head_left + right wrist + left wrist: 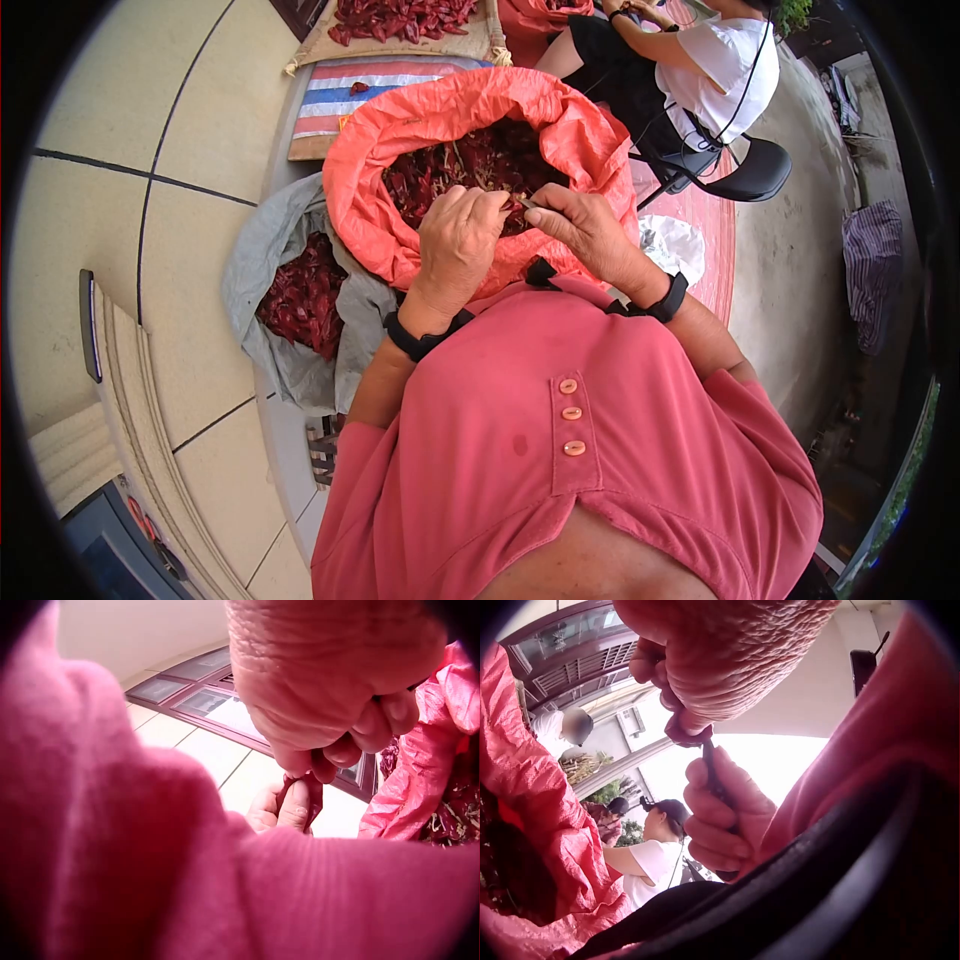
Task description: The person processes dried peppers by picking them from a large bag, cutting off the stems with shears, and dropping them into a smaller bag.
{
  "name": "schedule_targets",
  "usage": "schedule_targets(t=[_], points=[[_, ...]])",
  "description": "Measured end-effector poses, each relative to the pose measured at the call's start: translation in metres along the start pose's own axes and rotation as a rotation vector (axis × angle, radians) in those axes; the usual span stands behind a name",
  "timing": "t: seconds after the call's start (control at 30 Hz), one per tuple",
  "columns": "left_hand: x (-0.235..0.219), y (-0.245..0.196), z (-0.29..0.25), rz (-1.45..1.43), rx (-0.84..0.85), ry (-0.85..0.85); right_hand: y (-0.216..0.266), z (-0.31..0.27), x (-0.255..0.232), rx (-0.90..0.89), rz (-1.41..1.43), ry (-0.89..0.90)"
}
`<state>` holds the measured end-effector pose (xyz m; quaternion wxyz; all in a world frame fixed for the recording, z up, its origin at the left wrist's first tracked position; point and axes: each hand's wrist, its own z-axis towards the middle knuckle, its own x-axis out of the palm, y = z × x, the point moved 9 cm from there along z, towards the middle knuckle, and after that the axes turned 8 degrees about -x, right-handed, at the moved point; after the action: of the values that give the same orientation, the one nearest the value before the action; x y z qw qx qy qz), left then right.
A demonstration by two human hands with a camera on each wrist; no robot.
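Tiled floor [90,230]: pale slabs with dark joints, filling the left of the head view.
Seated person [735,80]: in a white top on a black chair [755,172], farther off to the right.
Red sack [358,205]: wide open, rim folded outward, right in front of the pink shirt [470,400]; dark red chilies [505,150] lie inside.
Grey sack [248,265]: beside the red sack on its left, with more red pods [305,305] in its mouth.
Left hand [458,240]: over the red sack's near part; thumb and fingers come together in a pinch on one chili pod [315,801].
Right hand [590,235]: close opposite, its fingers curled round a slim dark tool [714,776].
Slim dark tool: tip directed at the pod; exact type cannot be told.
Chili pod: between the two hands, at the left fingertips, above the red sack's opening.
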<state>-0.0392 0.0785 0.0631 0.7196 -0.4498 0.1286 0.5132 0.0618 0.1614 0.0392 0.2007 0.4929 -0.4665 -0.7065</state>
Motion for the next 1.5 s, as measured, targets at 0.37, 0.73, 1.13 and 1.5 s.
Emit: schedule_targets(t=[0.37,0.73,1.13,1.5], points=[[-0.007,0.009,-0.006,0.012,-0.04,-0.079,0.01,0.004,-0.009,-0.019,0.101,-0.098],[-0.011,0.011,-0.01,-0.032,-0.08,-0.094,0.002,0.008,0.006,-0.048,0.183,-0.064],[-0.015,0.008,-0.013,0.0,-0.018,-0.111,0.011,0.011,0.01,-0.078,0.051,0.015],[-0.077,0.103,-0.065,0.299,-0.422,-0.166,-0.034,-0.018,-0.04,0.205,0.371,-0.323]])
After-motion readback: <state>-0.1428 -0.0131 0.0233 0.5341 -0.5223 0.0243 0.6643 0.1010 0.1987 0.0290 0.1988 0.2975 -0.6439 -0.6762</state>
